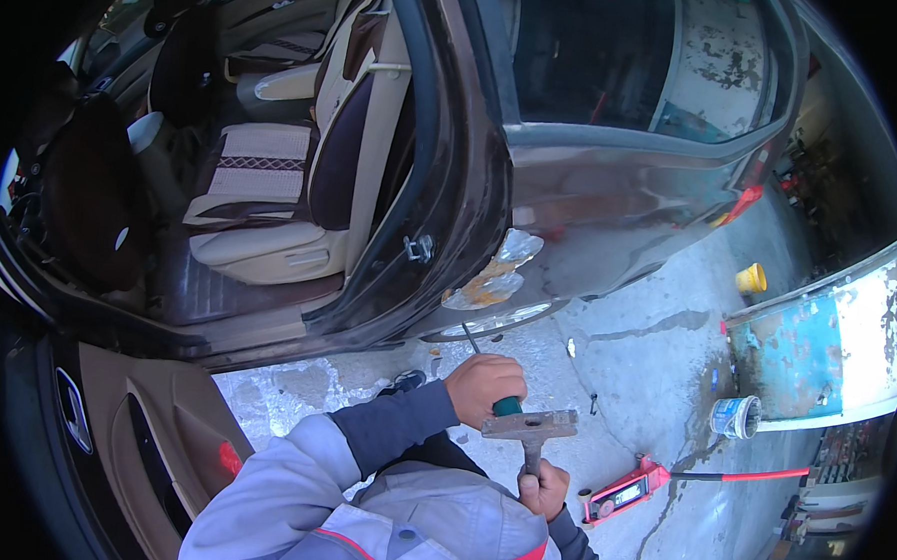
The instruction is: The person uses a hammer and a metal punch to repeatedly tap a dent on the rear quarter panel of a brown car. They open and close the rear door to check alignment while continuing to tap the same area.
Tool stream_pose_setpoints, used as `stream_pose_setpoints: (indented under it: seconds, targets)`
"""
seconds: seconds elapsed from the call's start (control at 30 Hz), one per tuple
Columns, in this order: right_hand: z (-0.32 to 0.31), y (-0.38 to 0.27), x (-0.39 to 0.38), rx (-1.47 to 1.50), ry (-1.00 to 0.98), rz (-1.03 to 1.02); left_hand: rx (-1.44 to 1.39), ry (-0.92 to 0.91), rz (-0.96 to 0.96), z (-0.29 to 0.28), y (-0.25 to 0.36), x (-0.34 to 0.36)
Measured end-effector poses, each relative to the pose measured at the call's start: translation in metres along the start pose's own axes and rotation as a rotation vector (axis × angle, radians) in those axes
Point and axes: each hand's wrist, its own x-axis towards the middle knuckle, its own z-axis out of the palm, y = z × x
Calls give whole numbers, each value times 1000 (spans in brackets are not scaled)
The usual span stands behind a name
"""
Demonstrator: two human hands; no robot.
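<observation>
My left hand [484, 390] is wrapped round a green-handled tool [507, 407] whose thin metal shaft points up toward the car's lower edge. Whether it is a screwdriver or a chisel I cannot tell. My right hand [546, 487] grips the handle of a hammer [530, 425]. The hammer's worn metal head lies close by the green handle's end; whether they touch is unclear. Just beyond the shaft, a damaged patch [488, 282] of silver and rusty brown shows low on the dark brown car's rear body [612, 202].
An open car door [161, 448] stands at left, with a beige and brown seat [255, 247] inside the doorway. To the right are a red floor jack [627, 493] with a long handle, a white bucket [735, 418], a yellow container [752, 278] and a paint-chipped panel [816, 346].
</observation>
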Motion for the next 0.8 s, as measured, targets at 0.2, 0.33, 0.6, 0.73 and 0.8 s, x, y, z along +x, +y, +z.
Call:
stream_pose_setpoints:
  seconds: [0.2,0.33,0.6,0.73,0.8]
  targets:
    - [9,1,0,72,-41,26,60,-186,-429,17,-14,-42]
    - [16,2,0,101,-39,-1,128,-259,-612,15,-11,-89]
    - [16,-3,0,88,26,-76,7,-114,-747,23,10,-131]
    - [17,-10,6,74,74,-98,-12,-242,-705,27,7,-129]
    - [21,-14,12,26,79,-99,21,-371,-672,25,8,-129]
